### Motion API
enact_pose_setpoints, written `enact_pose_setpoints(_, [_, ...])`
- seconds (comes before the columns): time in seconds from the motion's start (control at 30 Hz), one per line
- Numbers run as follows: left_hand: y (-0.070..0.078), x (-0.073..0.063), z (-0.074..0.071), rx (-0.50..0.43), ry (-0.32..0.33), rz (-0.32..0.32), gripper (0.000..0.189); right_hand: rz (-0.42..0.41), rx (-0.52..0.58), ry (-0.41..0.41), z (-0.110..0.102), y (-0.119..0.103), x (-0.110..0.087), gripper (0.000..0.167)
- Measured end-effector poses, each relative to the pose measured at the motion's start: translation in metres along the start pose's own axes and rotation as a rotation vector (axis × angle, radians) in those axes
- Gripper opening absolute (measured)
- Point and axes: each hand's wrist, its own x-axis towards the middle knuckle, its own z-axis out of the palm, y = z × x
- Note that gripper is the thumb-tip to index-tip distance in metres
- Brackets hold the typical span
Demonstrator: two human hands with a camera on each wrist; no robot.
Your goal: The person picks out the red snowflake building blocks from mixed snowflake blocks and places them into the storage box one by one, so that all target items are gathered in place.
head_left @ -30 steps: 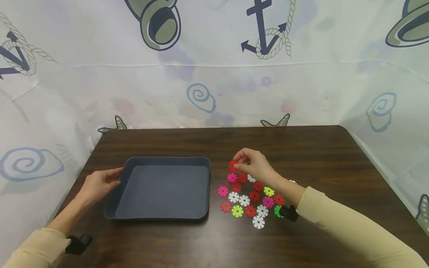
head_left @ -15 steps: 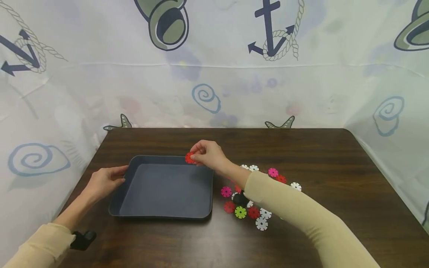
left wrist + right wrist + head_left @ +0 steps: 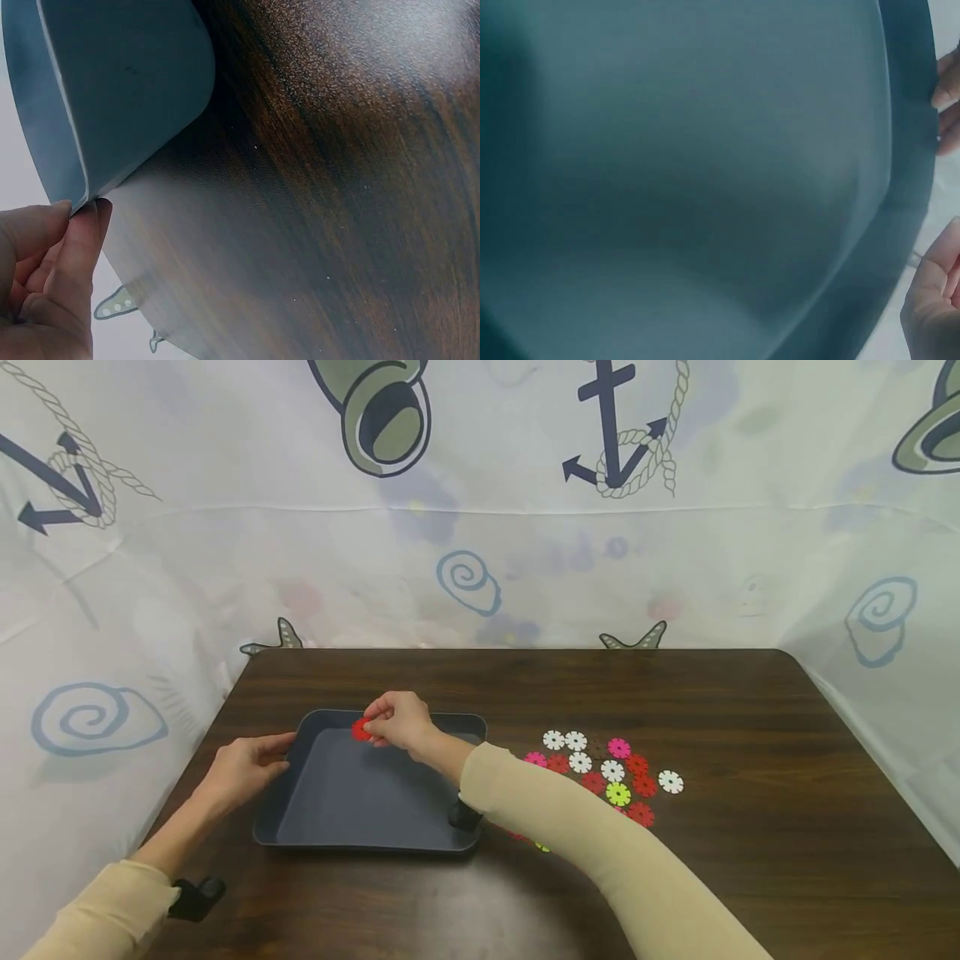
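My right hand (image 3: 402, 722) pinches a red notched plastic disc (image 3: 361, 729) over the far left part of a dark grey rectangular tray (image 3: 352, 802). No other disc shows inside the tray. At the tray's left side, my left hand (image 3: 243, 768) grips the rim between thumb and fingers, seen close up in the left wrist view, where the hand (image 3: 49, 277) is at a corner of the tray (image 3: 127, 67). The right wrist view shows mostly the tray floor (image 3: 690, 135), with part of my right hand (image 3: 934, 300) at the lower right; the disc is hidden there.
Right of the tray, several notched discs lie spread on the dark wooden table (image 3: 750, 860): white discs (image 3: 671, 782), red discs (image 3: 644, 785), a yellow-green disc (image 3: 618, 794) and a pink disc (image 3: 618, 748). My right sleeve (image 3: 570, 827) covers some. A printed cloth (image 3: 525, 568) hangs behind the table.
My right hand has carried the red disc leftward from the scattered discs to above the tray. My left hand stays at the tray's left rim. The head view has shifted slightly.
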Motion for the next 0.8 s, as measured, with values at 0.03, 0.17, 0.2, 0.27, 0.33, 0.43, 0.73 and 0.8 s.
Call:
enact_pose_setpoints(0.03, [0.000,0.000,0.000,0.001,0.001,-0.001,0.043,0.015,0.012,0.008,0.004,0.001,0.002,0.013])
enact_pose_setpoints(0.17, [0.000,0.000,0.001,0.000,0.000,-0.003,0.043,0.064,0.037,0.044,0.018,0.005,0.007,0.012])
enact_pose_setpoints(0.2, [0.000,0.000,0.001,0.000,0.000,-0.005,0.043,0.074,0.042,0.053,0.020,0.007,0.009,0.012])
enact_pose_setpoints(0.27, [0.000,0.000,0.002,0.001,0.002,-0.007,0.042,0.094,0.054,0.072,0.025,0.010,0.011,0.013])
enact_pose_setpoints(0.33, [0.000,0.000,0.003,0.004,0.002,-0.010,0.042,0.117,0.067,0.092,0.028,0.013,0.014,0.013])
enact_pose_setpoints(0.43, [0.000,-0.001,0.003,0.007,0.003,-0.006,0.042,0.162,0.102,0.129,0.032,0.018,0.016,0.013])
enact_pose_setpoints(0.73, [0.001,-0.003,0.001,0.002,-0.006,-0.009,0.042,0.222,0.192,0.195,0.043,0.027,0.020,0.013])
enact_pose_setpoints(0.8, [0.001,-0.004,0.001,0.005,-0.004,-0.004,0.042,0.216,0.210,0.213,0.046,0.029,0.022,0.014])
